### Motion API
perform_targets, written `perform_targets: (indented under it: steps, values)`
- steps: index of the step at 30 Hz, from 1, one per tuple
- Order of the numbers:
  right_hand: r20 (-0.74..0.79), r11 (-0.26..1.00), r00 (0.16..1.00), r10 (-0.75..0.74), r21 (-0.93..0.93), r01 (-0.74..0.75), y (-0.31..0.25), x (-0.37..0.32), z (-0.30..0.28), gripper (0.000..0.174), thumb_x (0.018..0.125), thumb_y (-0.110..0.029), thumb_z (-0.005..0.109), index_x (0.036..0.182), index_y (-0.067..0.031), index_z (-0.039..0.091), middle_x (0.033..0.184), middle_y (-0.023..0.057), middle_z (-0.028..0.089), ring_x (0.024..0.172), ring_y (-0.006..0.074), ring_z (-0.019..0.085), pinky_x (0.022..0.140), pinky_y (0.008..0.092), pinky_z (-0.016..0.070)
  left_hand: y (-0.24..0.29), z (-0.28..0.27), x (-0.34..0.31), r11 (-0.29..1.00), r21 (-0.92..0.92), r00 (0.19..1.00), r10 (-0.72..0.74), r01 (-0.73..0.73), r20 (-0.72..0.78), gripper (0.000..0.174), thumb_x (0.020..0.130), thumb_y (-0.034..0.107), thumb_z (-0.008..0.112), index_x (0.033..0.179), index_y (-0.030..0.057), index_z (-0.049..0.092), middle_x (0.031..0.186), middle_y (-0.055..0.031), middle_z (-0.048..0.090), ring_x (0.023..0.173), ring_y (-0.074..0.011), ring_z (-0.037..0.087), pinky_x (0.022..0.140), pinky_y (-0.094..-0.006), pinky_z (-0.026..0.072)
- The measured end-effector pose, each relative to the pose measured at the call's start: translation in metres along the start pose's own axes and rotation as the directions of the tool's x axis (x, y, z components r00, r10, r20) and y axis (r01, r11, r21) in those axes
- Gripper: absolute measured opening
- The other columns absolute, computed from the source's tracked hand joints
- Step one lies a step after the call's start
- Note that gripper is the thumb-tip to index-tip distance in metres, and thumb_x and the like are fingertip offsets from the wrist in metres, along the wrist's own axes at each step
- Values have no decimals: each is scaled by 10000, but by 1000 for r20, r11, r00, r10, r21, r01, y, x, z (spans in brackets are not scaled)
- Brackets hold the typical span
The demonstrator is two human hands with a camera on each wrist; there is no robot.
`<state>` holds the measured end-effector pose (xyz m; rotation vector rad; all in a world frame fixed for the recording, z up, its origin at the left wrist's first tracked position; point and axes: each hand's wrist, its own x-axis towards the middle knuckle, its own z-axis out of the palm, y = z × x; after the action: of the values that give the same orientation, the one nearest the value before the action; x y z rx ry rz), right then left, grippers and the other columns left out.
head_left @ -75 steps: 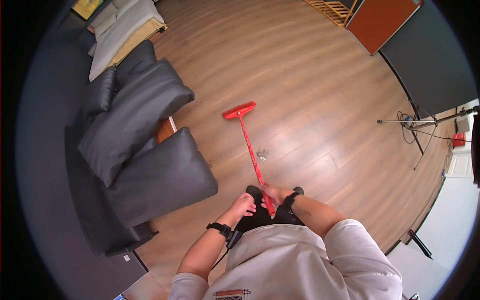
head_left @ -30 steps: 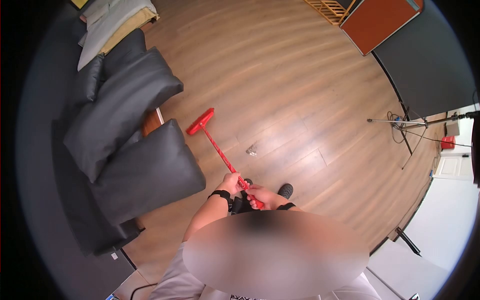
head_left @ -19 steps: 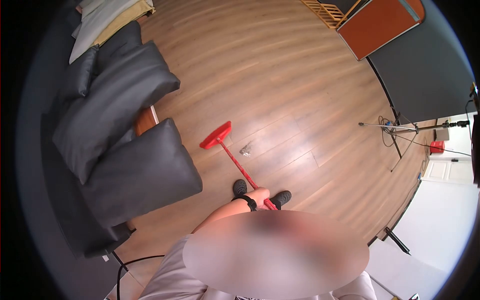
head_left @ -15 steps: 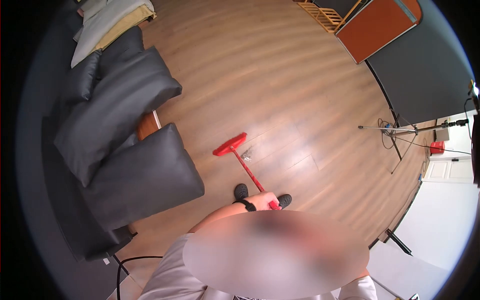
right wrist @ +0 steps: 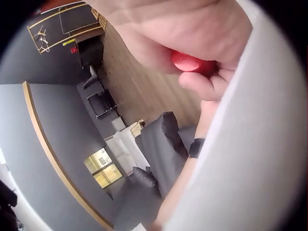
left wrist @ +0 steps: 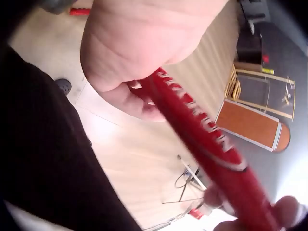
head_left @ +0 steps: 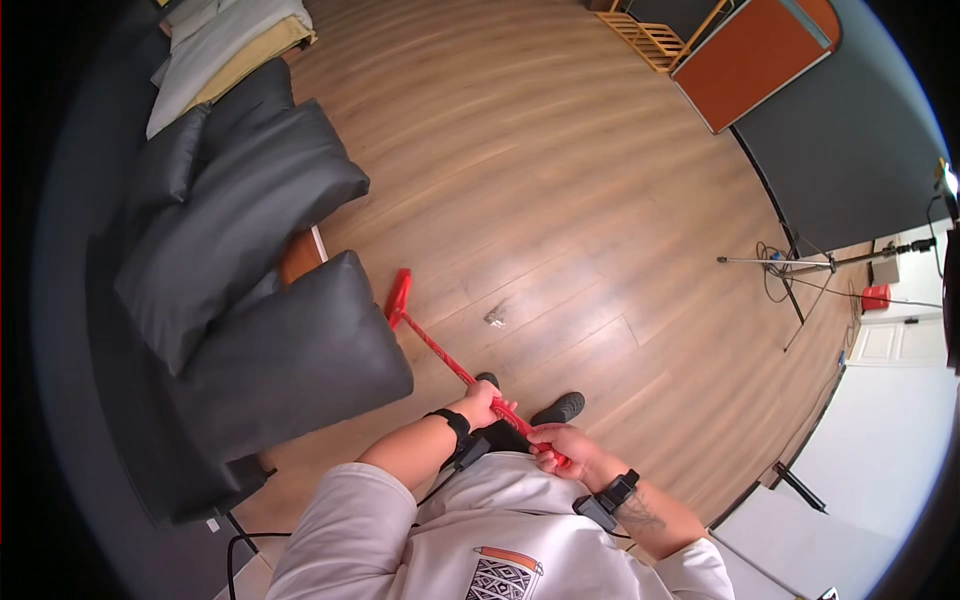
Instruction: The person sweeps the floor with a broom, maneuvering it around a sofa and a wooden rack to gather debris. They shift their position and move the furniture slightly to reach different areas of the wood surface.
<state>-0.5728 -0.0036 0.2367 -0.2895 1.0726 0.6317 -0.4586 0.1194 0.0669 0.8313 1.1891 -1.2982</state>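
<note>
Red broom is slanting over wooden floor in two-handed grip

A person in a pale shirt is holding the broom low in front of the body, the left hand clamping around the pole and the right hand closing on it nearer the end. The broom head is lying farther out, just beside a dark cushion; whether the two are touching, or the bristles are meeting the floor, cannot be told. A small grey heap is sitting on the boards, apart from the broom head and to its right in the head view.

The left hand is partly covering a dark shoe, while the other shoe is showing more fully. In the left wrist view, the palm is hiding part of the pole, and pale lettering is running along the exposed stretch, its first characters hard to read. The right wrist view is showing only a rounded red end between palm and fingers, with blurred pale fabric blocking much of that side. At the head view's upper left, a bed is being cut off by the dark rim.
</note>
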Motion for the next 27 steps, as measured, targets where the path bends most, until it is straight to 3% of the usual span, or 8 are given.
perform_targets:
  steps: [1, 3, 5, 7, 11, 15, 23, 27]
  values:
    - [-7, 1000, 1000, -2, 13, 2, 1, 1, 5, 79, 809, -55, 525, 838, -49, 452, 612, 50, 445, 400, 77, 362, 328, 190, 284, -1, 3, -3, 1000, -10, 1000, -2, 2, -3, 197, 749, -5, 362, 944, -25, 342, 769, -144, 464, 688, -306, 528, 651, -479, 506]
    - [-31, 999, 999, 5, 48, -4, 1, -5, 4, 79, 813, -52, 522, 864, -40, 463, 622, 56, 445, 400, 76, 350, 335, 183, 283, -7, 15, -8, 913, 398, 989, 127, -87, -74, 196, 767, 18, 355, 963, 8, 356, 789, -140, 474, 646, -300, 547, 563, -460, 518]
    - [-112, 997, 994, -11, 81, 20, -3, -20, -3, 81, 820, -49, 511, 890, -38, 470, 640, 61, 444, 410, 75, 343, 339, 179, 280, -18, 13, 32, 867, 497, 1000, 21, -27, 19, 209, 790, 38, 339, 994, 4, 375, 843, -155, 512, 700, -307, 587, 585, -464, 524]
    - [-128, 995, 992, -13, 95, 26, -4, -41, -9, 83, 825, -53, 503, 899, -42, 466, 658, 66, 445, 420, 74, 341, 336, 175, 273, -24, 40, -9, 768, 640, 986, -124, 24, 112, 213, 774, 25, 364, 984, -9, 382, 834, -159, 522, 734, -303, 584, 616, -453, 519]
    - [-193, 992, 981, -12, 123, 36, 5, -86, -17, 82, 825, -45, 497, 895, -46, 455, 661, 58, 439, 427, 73, 339, 335, 173, 263, -45, 60, -7, 671, 691, 860, -489, 267, 142, 107, 789, 36, 415, 852, -37, 461, 825, -170, 551, 741, -291, 586, 689, -414, 522]
    - [-232, 999, 972, -29, 6, 31, 7, -123, -5, 87, 825, -32, 489, 897, -50, 443, 653, 38, 428, 437, 70, 346, 337, 175, 255, -66, 75, -11, 645, 709, 845, -518, 285, 132, 112, 771, 8, 433, 856, -59, 464, 816, -169, 551, 740, -299, 581, 694, -412, 526]
    - [-103, 992, 989, -109, -75, 101, 6, -140, -6, 212, 809, 1, 491, 1009, -53, 445, 660, 18, 426, 461, 62, 361, 362, 177, 277, -61, 91, -78, 785, 619, 950, -193, 0, 245, 70, 770, 28, 481, 747, -32, 453, 678, -133, 525, 653, -286, 590, 625, -421, 531]
    - [-34, 977, 987, -154, 146, 157, -6, -119, -15, 128, 833, -47, 480, 956, -36, 447, 664, 30, 443, 456, 60, 361, 360, 185, 291, -45, 102, -54, 778, 613, 964, -35, -139, 263, 155, 773, 172, 481, 834, 33, 448, 673, -118, 527, 591, -251, 572, 575, -374, 523]
